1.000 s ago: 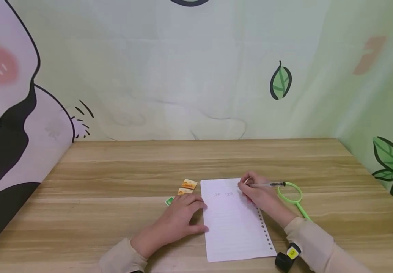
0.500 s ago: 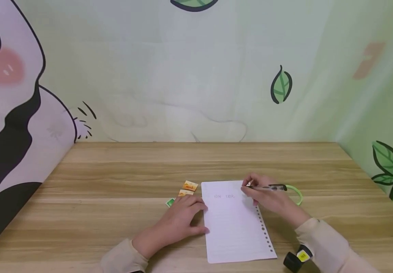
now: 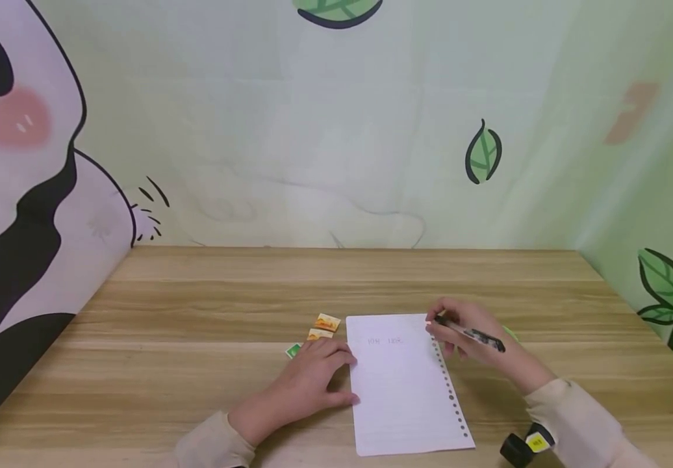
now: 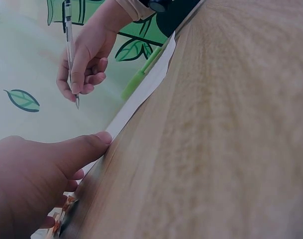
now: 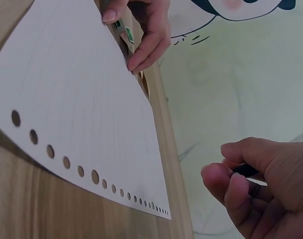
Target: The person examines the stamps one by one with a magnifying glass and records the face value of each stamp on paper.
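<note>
A white lined sheet of paper (image 3: 406,396) lies on the table, punched with holes down its right edge. Faint handwriting shows near its top. My left hand (image 3: 307,377) rests at the sheet's left edge, thumb and fingertips touching it, the fingers relaxed. A clear pen (image 3: 479,337) with dark parts is held by my right hand (image 3: 465,328) at the sheet's upper right corner. In the left wrist view, the tip of the pen (image 4: 69,40) points down, raised off the paper. My curled right fingers (image 5: 236,184) hide most of the pen in the right wrist view.
Two small orange cards (image 3: 327,322) and a green card (image 3: 293,350) lie beyond my left fingers, partly covered. Behind my right wrist is a light-green ring (image 3: 510,333) with a handle, mostly hidden. A wall printed with a panda (image 3: 26,149) and leaves closes off the back.
My right hand has moved right and lifted from the writing area with the pen, whose rear end has swung toward me. It now covers most of the green ring. My left hand stays put.
</note>
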`<action>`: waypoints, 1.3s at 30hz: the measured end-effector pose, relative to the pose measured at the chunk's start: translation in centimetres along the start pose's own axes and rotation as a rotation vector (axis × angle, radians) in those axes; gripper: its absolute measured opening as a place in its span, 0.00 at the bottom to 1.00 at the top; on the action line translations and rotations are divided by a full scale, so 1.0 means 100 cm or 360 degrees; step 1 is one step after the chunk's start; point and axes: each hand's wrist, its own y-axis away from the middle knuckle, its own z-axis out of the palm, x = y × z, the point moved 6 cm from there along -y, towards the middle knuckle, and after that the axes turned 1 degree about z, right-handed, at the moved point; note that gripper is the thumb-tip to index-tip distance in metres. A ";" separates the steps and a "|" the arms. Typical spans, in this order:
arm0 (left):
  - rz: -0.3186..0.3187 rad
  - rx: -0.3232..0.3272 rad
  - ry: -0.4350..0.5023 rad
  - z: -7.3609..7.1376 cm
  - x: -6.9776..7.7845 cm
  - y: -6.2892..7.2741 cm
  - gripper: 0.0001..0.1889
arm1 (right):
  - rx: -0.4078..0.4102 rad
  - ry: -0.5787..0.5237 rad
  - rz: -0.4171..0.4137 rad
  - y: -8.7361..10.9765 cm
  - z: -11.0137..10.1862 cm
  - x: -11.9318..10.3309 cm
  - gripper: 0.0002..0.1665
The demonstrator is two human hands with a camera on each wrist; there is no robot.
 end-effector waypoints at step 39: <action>-0.0016 -0.0026 -0.0003 0.001 0.000 -0.001 0.25 | 0.0195 -0.0189 -0.0123 0.011 -0.022 0.016 0.20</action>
